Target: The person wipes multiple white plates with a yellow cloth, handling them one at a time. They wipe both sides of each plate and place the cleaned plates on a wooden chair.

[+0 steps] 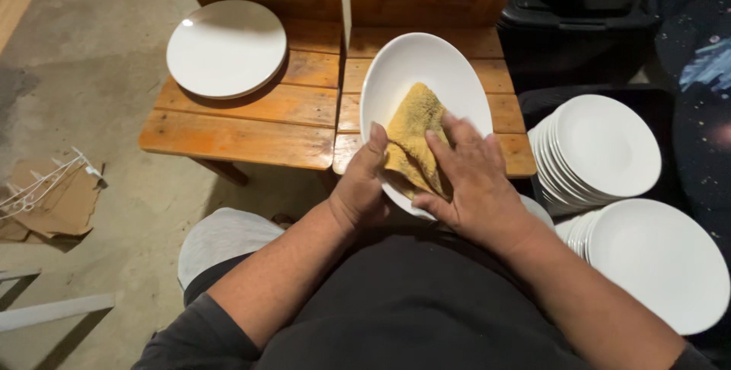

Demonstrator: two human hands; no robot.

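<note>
Above the two wooden tables [304, 103], near their front edge, a white oval bowl [415, 73] is tilted up, the left hand [358, 187] clasping its near rim while the right hand [476, 180], fingers spread, presses a yellow cloth [415, 130] inside it.

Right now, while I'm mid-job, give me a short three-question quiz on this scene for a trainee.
1. True or false: the right hand presses a yellow cloth inside the white oval dish.
2. Which hand grips the dish's near rim? A) left hand B) right hand C) neither
3. Fill in: the lone white round plate rests on a wooden ____.

Key:
1. True; the palm lies on the cloth.
2. A; the thumb hooks over the rim.
3. Chair; the stacks of white plates sit at the person's right.
</note>
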